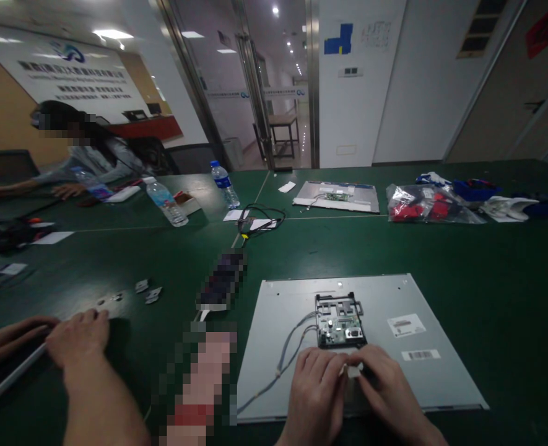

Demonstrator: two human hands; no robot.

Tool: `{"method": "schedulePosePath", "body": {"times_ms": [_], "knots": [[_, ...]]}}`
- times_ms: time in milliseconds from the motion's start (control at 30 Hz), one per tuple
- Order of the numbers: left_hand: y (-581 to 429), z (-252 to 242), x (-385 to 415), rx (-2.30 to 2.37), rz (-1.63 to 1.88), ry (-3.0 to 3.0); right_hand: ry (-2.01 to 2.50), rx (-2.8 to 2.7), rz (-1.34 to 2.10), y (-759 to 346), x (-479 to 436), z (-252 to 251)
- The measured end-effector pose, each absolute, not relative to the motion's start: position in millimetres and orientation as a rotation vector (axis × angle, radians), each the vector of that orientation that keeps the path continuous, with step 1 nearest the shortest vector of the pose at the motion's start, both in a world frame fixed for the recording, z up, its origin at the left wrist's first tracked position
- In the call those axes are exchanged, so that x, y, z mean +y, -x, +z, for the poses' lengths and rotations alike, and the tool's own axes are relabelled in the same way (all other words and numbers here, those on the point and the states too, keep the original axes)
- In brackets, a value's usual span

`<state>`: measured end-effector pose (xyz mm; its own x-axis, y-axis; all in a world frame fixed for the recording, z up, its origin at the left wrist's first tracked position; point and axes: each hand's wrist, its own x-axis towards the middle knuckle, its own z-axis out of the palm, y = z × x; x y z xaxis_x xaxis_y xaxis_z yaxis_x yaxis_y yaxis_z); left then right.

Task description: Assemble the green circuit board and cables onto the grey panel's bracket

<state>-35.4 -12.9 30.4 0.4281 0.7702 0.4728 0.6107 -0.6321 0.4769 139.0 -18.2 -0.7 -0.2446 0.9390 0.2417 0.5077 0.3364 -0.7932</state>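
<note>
A flat grey display panel (274, 322) lies back side up on the green table in front of me. On it sits a green circuit board in a black frame (341, 331), with a bundle of grey wires (280, 356) running from its left side to the panel's lower left. Just below the board, my left hand (317, 393) is closed, its fingertips against those of my right hand (389, 387). Between the two sets of fingertips shows a small white piece (355, 370), partly hidden; both hands seem to pinch it.
Left of me, another person's hands (81, 337) are on a thin panel (18, 375). Small metal parts (153, 295) lie nearby. Farther back are water bottles (166, 201), a black cable (267, 220), a second panel (366, 197) and a plastic bag (429, 207). One person sits far left.
</note>
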Motion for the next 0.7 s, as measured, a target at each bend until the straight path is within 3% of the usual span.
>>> {"method": "schedulePosePath", "body": {"times_ms": [400,700], "knots": [[41.4,0.3,-9.2,1.338,0.662,-2.373,1.353,-1.804,0.886,-150.8,-2.6,-6.9],[38.2,-7.2,-8.0,1.384,0.634,-2.365,1.299,-1.868,0.836,-154.9,8.4,-9.4]]}}
